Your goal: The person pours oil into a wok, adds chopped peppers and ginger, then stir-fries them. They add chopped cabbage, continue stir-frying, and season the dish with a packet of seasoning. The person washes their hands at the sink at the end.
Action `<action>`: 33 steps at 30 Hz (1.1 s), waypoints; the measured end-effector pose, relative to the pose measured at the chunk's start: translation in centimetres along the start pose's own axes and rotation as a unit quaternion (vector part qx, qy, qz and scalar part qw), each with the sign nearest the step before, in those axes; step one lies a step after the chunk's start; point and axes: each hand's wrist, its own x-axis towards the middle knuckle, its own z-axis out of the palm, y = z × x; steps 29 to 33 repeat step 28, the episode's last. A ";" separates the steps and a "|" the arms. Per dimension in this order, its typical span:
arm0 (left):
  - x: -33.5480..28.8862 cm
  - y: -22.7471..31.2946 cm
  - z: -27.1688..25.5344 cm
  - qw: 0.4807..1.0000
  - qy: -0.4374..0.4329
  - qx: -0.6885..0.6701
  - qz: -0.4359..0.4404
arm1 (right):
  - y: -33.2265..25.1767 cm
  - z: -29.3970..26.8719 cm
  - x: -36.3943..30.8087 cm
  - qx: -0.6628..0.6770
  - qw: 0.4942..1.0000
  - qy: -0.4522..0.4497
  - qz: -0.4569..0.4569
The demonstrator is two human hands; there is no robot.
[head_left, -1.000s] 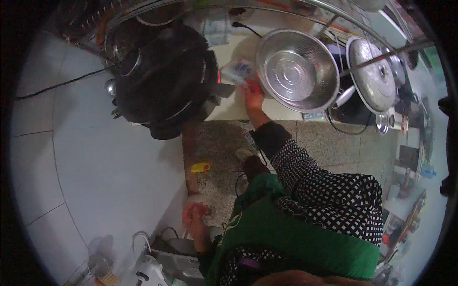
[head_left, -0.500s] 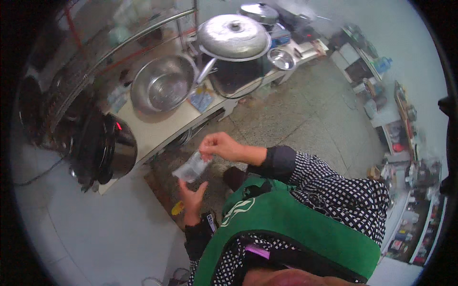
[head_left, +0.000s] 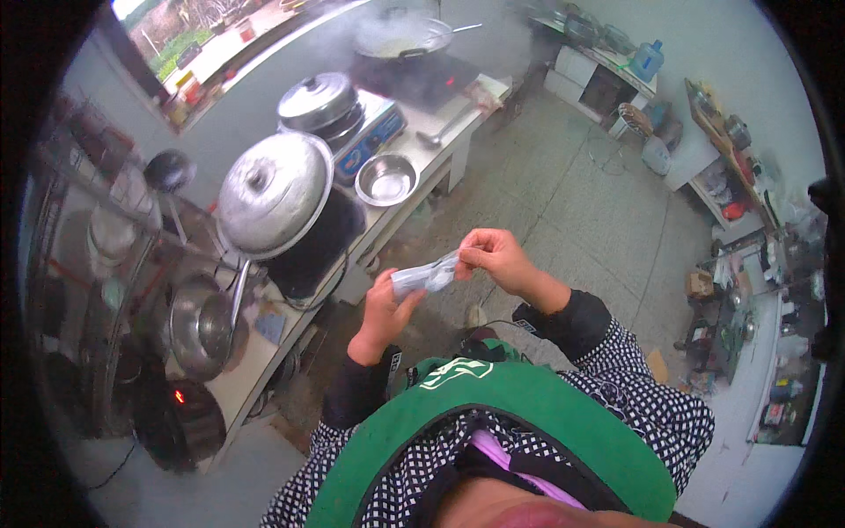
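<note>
A small clear plastic packet (head_left: 429,278) with something whitish inside is stretched between my two hands, in front of my green apron (head_left: 502,414). My left hand (head_left: 381,314) grips its left end, thumb against the near side. At the other end, my right hand (head_left: 503,260) pinches the packet's edge between thumb and fingers. What the packet contains is too blurred to name. Both hands are in the air above the floor, to the right of the counter (head_left: 255,374).
On the counter stand a lidded pan (head_left: 275,189), a steel basin (head_left: 201,321), a steel bowl (head_left: 387,183), a lidded pot (head_left: 317,104), a ladle (head_left: 444,130) and a dark cooker (head_left: 180,418). A wok (head_left: 400,42) steams at the far end. Cluttered shelves (head_left: 735,185) line the right.
My view has swung toward the right, bringing the steaming wok and window in. My left hand, open beside the packet before, now grips its end, and the packet is drawn lengthwise between both hands.
</note>
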 end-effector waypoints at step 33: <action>50.6 -23.3 9.3 0.886 0.227 -0.363 -0.181 | -12.2 -47.5 58.7 -0.818 0.570 -0.042 -0.062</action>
